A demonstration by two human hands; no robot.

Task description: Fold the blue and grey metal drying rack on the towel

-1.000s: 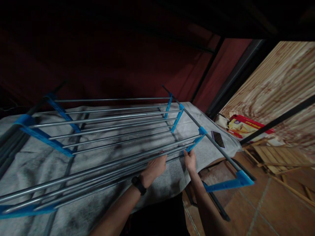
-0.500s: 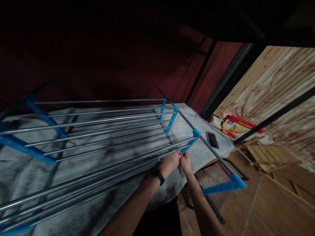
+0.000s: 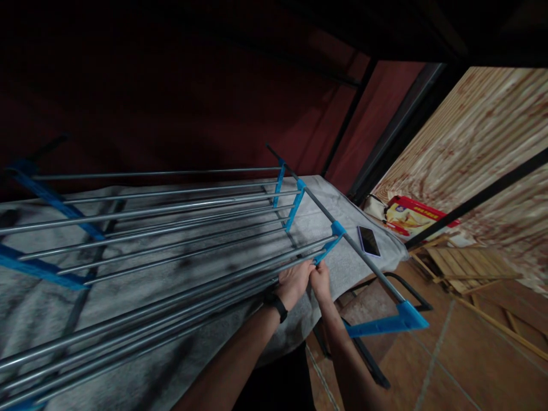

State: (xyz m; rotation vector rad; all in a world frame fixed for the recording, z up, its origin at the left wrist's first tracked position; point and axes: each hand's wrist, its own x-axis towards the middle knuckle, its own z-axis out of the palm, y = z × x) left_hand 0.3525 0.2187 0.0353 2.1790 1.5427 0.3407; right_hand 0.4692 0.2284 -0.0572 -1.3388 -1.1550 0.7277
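Note:
A drying rack with several metal rods and blue plastic brackets stretches across a grey cloth. Wearing a black wristband, my left hand closes around the end of a lower rod, near the nearest right-hand bracket. My right hand is pressed up beside it, its fingers closed at that bracket's lower tip. The fingers hide the spot where rod and bracket meet. A side tube runs past the bracket down to a blue corner piece near my right forearm.
A phone lies on the grey cloth right of the rack. Beyond it are a red and yellow box and a folded wooden piece. A dark metal frame post stands at the right, and a chair is below.
The view has shifted slightly, so the rack's left end sits a little further left. Both hands stay together at the same bracket, with barely any movement.

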